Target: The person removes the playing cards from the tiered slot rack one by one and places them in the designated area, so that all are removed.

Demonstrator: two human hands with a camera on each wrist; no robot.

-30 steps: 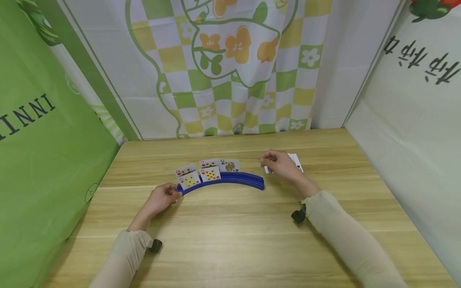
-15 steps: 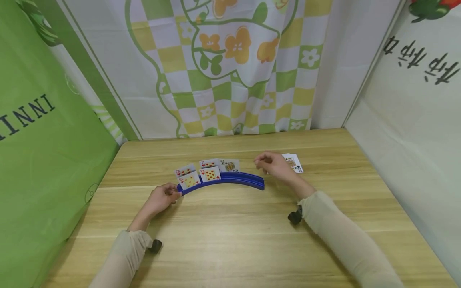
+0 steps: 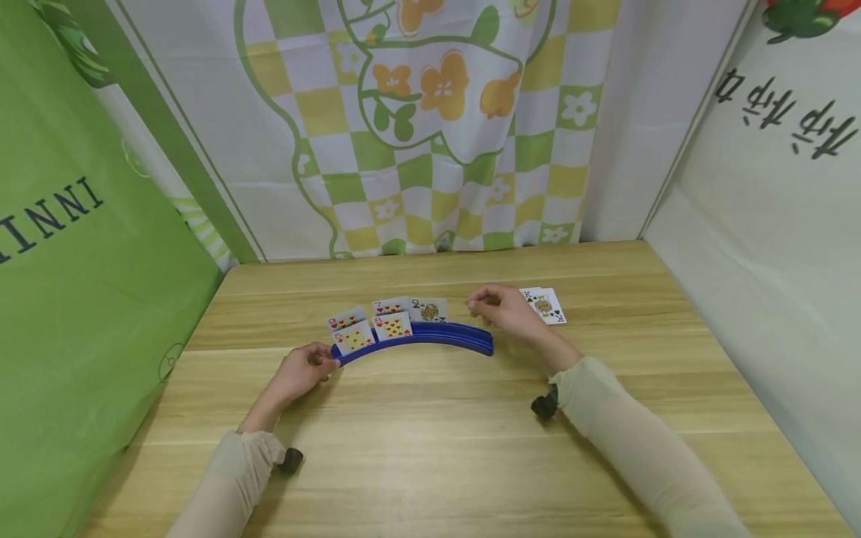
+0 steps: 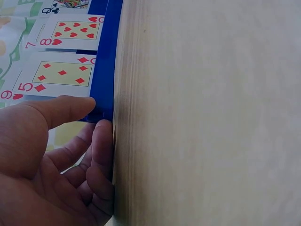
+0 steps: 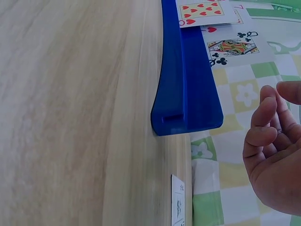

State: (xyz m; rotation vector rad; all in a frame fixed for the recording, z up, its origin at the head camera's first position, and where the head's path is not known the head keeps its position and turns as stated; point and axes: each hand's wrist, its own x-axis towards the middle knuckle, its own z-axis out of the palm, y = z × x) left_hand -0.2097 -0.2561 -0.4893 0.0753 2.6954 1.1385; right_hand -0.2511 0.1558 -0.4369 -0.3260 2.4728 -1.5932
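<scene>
With the left hand (image 3: 301, 372) I pinch the near left end of the blue card holder (image 3: 459, 336), my thumb laid on its top and the fingers beneath. My right hand (image 3: 510, 309) is held up past the holder's right end, fingers loosely curled, thumb tip close to the index tip; its wrist feed shows nothing in its grasp, and the hand stands clear of the holder.

The holder lies on the table in front of me, curving away at its middle, with five cards leaning back in its left and middle part. The front slot carries the five of diamonds (image 3: 353, 338) and, just right of it, the eight of hearts (image 3: 393, 326). In the back slot I read the nine of hearts (image 3: 345, 319), the seven of hearts (image 3: 390, 305) and, beside the seven, the queen of clubs (image 3: 429, 309). Both slots are bare at the right end.

Just right of my right hand a small pile (image 3: 544, 305) lies flat, a black king on top.

Farther out, the wooden table (image 3: 417, 441) meets a checked curtain (image 3: 410, 172), with a green cloth (image 3: 94, 314) on my left and a white cloth (image 3: 760, 239) on my right.
</scene>
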